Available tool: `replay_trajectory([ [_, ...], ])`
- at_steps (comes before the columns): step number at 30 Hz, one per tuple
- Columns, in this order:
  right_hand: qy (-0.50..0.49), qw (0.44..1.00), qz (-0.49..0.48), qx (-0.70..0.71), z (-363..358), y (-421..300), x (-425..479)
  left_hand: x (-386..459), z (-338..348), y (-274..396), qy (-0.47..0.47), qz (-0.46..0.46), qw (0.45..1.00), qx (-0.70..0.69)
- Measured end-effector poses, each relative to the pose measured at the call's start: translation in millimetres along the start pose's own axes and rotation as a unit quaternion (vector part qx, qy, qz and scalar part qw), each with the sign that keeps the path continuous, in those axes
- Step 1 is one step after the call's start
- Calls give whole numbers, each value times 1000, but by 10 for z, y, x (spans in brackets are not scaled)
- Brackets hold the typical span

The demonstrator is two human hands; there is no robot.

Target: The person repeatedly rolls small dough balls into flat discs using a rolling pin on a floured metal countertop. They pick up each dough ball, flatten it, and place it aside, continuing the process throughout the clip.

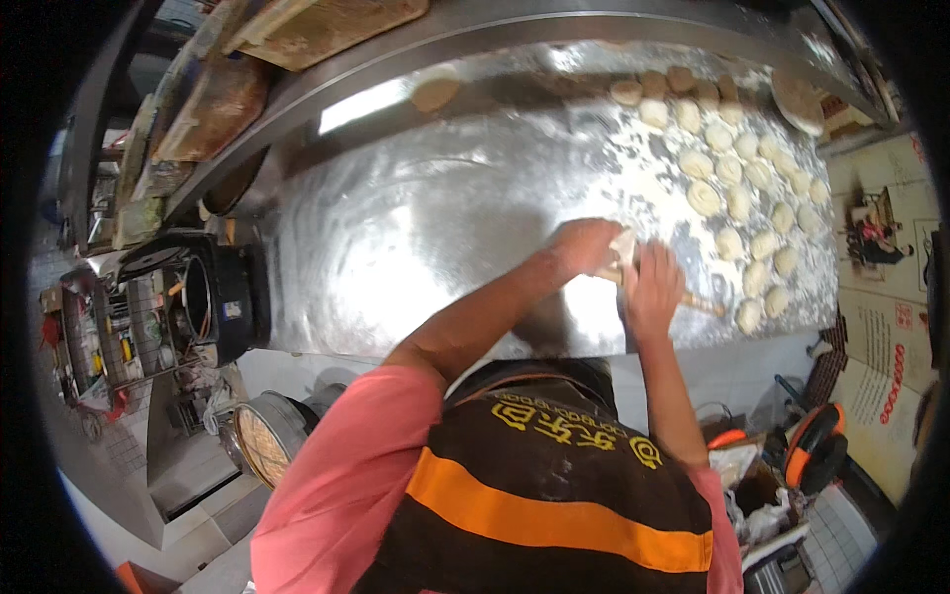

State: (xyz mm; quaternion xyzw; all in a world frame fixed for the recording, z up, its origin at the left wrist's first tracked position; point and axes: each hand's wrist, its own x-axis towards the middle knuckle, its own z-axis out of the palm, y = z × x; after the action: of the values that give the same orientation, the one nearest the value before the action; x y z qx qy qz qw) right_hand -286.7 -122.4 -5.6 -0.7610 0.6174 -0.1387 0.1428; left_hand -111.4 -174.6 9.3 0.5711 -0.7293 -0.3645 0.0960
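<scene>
On a floured stainless steel worktop (460, 237), my left hand (590, 243) pinches the edge of a small pale piece of dough (623, 245). My right hand (653, 286) lies over a thin wooden rolling pin (703, 303), palm down, just right of my left hand. The pin's right end sticks out past my right hand; a short pale length shows between the hands. Several round dough pieces (701, 198) lie in loose rows on scattered flour at the right of the worktop. What lies under my right palm is hidden.
A metal shelf edge (445, 37) runs along the back, above the worktop. A black round bin or pot (215, 297) stands at the left end. Below left is a round steamer-like container (263, 438). A printed wall panel (883, 297) borders the right end.
</scene>
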Motion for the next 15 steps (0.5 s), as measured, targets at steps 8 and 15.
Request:
replay_trajectory([
  [8, 70, 993, -93, 19, -48, 42, -446, 1, -959, -892, 306, -185, 875, -326],
  [15, 78, 992, -82, 56, 50, 101, -454, 44, -1695, -2402, 396, -138, 648, -636],
])
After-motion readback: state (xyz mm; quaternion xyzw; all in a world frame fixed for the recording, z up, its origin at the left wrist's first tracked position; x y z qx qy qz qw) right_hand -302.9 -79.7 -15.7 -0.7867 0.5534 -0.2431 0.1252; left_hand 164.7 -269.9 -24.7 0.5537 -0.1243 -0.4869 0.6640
